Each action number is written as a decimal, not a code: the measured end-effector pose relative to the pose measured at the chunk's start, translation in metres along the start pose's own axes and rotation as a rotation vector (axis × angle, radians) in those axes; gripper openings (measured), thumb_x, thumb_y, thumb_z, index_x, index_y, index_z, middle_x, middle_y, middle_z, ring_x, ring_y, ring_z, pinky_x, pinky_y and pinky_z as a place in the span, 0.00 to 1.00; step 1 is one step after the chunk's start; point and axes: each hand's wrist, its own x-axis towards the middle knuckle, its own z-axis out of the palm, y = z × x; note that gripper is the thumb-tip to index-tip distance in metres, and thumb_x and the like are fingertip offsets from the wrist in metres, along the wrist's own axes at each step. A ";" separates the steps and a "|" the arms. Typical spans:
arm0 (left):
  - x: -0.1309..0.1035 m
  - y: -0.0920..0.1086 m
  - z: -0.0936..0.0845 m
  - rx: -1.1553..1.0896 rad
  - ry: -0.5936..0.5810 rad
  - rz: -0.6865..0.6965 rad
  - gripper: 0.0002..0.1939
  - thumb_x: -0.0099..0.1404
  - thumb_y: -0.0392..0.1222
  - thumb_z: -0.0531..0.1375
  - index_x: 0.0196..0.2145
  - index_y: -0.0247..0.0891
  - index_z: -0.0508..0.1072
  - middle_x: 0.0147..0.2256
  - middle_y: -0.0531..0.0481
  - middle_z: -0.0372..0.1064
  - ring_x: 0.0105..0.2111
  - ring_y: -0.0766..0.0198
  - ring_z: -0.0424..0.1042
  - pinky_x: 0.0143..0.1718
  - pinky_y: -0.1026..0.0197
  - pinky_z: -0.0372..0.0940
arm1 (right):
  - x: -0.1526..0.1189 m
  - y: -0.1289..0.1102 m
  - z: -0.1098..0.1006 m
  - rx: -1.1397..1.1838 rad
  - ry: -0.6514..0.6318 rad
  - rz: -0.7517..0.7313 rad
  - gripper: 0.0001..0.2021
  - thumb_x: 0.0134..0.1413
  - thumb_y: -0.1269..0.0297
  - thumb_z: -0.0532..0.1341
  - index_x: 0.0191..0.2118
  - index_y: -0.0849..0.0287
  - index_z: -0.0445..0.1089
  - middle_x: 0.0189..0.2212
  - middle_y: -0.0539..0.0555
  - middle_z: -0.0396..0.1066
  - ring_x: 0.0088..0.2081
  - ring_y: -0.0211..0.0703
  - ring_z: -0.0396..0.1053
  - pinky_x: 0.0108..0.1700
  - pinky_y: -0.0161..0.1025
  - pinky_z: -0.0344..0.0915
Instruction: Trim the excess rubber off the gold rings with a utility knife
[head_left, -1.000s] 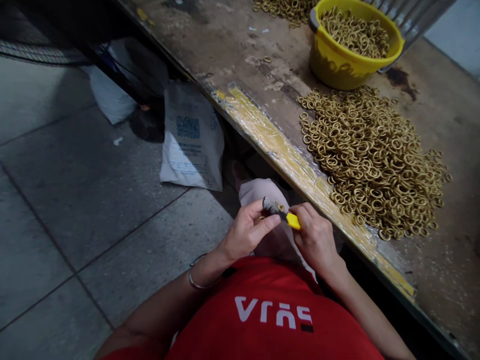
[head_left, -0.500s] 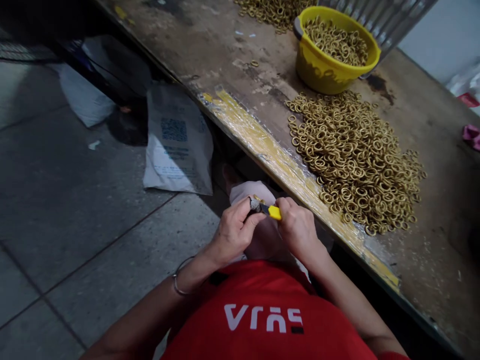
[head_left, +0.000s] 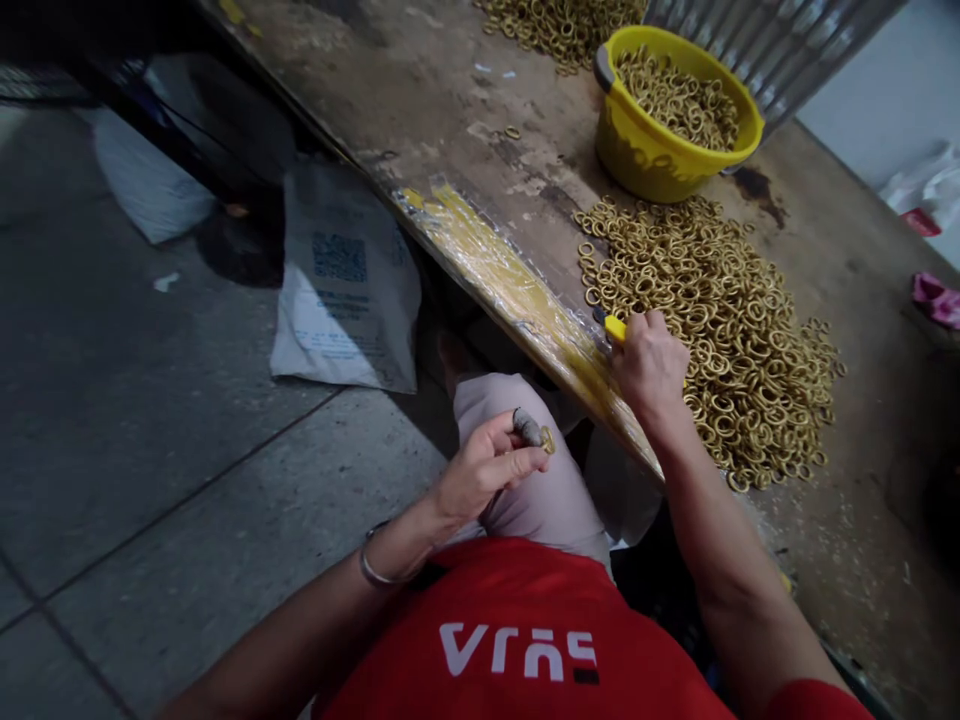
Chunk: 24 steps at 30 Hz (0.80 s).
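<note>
Over my lap, my left hand (head_left: 487,465) pinches a small brass-coloured ring (head_left: 548,440) between thumb and forefinger. Grey tape or cloth (head_left: 527,428) wraps that forefinger. My right hand (head_left: 654,362) is closed around a yellow-handled utility knife (head_left: 615,328), whose dark tip points to the upper left. This hand is at the left edge of a large heap of brass-coloured rings (head_left: 735,330) on the table. Its fingertips are hidden, so I cannot tell whether they touch a ring.
A yellow basin (head_left: 645,170) full of similar rings stands behind the heap on the worn table (head_left: 442,110). Another ring pile (head_left: 562,30) lies at the back. Clear film over yellow material covers the table's edge (head_left: 510,260). A printed white sack (head_left: 345,290) stands on the floor.
My right hand has moved away from the left, up and right to the ring heap, carrying the knife. My left hand stays over my lap, with a ring now showing at its fingertips.
</note>
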 end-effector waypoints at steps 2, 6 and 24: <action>0.001 -0.001 0.001 -0.123 0.000 -0.030 0.18 0.55 0.47 0.71 0.35 0.35 0.70 0.27 0.50 0.72 0.19 0.74 0.55 0.18 0.69 0.45 | 0.015 -0.003 0.002 -0.006 -0.016 -0.001 0.13 0.63 0.72 0.53 0.47 0.67 0.72 0.45 0.65 0.72 0.34 0.46 0.72 0.31 0.39 0.56; 0.004 0.001 -0.001 -0.302 -0.071 -0.098 0.16 0.56 0.47 0.68 0.36 0.34 0.73 0.25 0.49 0.71 0.17 0.74 0.56 0.16 0.69 0.42 | 0.032 -0.007 0.007 -0.014 -0.060 -0.017 0.16 0.65 0.74 0.49 0.46 0.68 0.74 0.43 0.67 0.74 0.36 0.48 0.74 0.33 0.40 0.58; 0.016 0.020 0.003 -0.286 0.070 -0.012 0.17 0.55 0.45 0.73 0.33 0.33 0.71 0.27 0.50 0.75 0.19 0.72 0.68 0.12 0.75 0.51 | -0.043 0.007 -0.011 1.303 -0.278 -0.272 0.11 0.60 0.57 0.62 0.35 0.59 0.76 0.23 0.46 0.65 0.25 0.35 0.59 0.30 0.34 0.57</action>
